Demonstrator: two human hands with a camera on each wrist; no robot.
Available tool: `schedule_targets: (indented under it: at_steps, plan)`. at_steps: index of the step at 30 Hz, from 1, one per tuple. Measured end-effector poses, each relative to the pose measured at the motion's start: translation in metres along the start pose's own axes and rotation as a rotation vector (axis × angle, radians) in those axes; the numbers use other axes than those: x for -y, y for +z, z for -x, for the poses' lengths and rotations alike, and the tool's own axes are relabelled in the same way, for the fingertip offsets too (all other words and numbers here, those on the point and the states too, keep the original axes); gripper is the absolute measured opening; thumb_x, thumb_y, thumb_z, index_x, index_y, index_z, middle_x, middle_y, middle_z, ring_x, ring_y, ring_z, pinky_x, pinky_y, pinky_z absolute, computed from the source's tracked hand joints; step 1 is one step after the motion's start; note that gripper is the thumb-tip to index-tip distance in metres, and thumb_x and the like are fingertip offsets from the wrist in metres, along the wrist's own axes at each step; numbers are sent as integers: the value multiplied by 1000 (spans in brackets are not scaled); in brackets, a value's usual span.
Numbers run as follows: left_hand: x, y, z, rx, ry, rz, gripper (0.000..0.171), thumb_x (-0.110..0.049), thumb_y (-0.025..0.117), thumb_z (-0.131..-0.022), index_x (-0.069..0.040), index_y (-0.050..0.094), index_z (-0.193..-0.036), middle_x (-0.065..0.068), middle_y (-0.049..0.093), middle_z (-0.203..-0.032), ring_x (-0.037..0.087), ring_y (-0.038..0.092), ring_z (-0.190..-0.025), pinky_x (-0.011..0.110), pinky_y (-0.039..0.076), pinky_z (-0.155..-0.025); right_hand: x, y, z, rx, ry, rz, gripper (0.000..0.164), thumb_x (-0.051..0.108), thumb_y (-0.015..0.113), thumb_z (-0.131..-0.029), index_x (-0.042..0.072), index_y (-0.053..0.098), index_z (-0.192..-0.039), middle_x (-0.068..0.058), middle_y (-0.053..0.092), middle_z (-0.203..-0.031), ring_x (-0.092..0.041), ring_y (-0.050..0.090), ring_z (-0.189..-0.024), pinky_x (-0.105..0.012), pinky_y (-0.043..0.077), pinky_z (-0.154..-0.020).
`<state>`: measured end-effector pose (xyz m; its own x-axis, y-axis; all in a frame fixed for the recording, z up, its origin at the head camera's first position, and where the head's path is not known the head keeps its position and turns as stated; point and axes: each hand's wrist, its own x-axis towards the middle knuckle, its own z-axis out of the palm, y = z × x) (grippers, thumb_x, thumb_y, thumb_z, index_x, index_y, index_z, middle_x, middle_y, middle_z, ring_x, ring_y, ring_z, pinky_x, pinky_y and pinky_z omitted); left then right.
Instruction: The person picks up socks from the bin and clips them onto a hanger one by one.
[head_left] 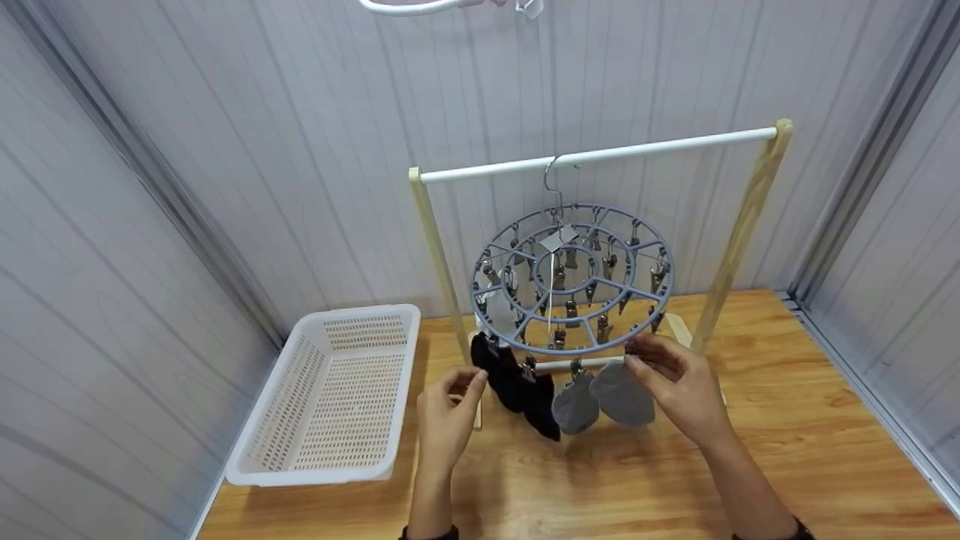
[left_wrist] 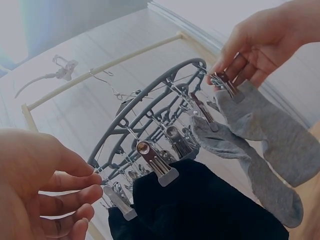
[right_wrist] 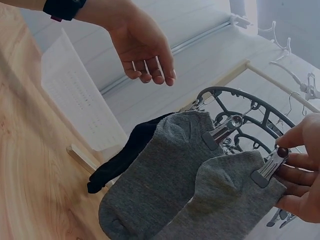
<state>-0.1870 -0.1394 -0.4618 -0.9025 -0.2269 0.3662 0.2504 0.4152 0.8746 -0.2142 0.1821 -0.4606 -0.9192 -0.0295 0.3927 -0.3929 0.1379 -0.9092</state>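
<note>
A round grey-blue clip hanger (head_left: 574, 351) hangs by its hook, with metal clips around its rings. At its front right, my right hand (head_left: 686, 382) pinches a metal clip (right_wrist: 272, 165) that bites the cuff of a grey sock (head_left: 624, 395). Beside that sock, a second grey sock (head_left: 576, 406) dangles from its own clip. Two black socks (head_left: 541, 412) are clipped at the front left. My left hand (head_left: 446, 416) hovers next to them, fingers loosely bent and nothing in its grasp. Part of a white item (head_left: 499, 311) shows behind the hanger's left side.
A white rod (head_left: 487, 171) on a wooden stand (head_left: 739, 232) carries the hanger. To the left, a white perforated basket (head_left: 352, 412) sits on the wood-grain table (head_left: 817, 420). Panelled walls close in the back and sides. White hooks (right_wrist: 282, 47) show on the wall.
</note>
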Motion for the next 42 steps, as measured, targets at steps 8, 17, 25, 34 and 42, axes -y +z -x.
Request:
schedule_targets:
  at_steps: [8, 17, 25, 34, 42]
  plan:
    - [1, -1, 0, 7, 0, -7, 12, -23, 77, -100, -12, 80, -100, -3, 76, -86, 12, 67, -77, 26, 54, -69, -3, -3, -1, -21, -16, 31, 35, 6, 76, -98, -1, 69, -131, -17, 72, -126, -12, 69, -113, -24, 55, -98]
    - [0, -2, -2, 25, -23, -32, 12, -22, 76, -100, -11, 80, -102, -3, 75, -85, 14, 68, -77, 26, 55, -69, 1, -9, -4, -59, -59, 66, 31, 7, 76, -99, 4, 73, -129, -14, 74, -125, -17, 70, -116, -20, 54, -97]
    - [-5, -12, 3, 41, -8, -45, 12, -23, 75, -101, -13, 80, -105, -5, 76, -92, 14, 69, -81, 29, 57, -72, 0, -17, -7, -94, -64, 183, 33, 16, 74, -101, 8, 73, -133, -9, 76, -124, -5, 69, -113, -16, 53, -94]
    - [9, -14, 10, 120, 98, -193, 17, -18, 66, -107, -7, 76, -114, 0, 75, -95, 17, 71, -85, 30, 59, -74, -8, -36, -7, -174, -166, 432, 34, 17, 70, -105, 10, 71, -138, -12, 74, -127, -27, 70, -120, -34, 54, -104]
    - [26, -8, 18, 134, 277, -463, 27, -21, 64, -107, 1, 70, -123, 18, 71, -122, 38, 68, -114, 56, 54, -96, -29, -46, 2, -162, -353, 643, 47, 8, 75, -98, 6, 65, -144, -20, 64, -143, -48, 63, -125, -66, 50, -99]
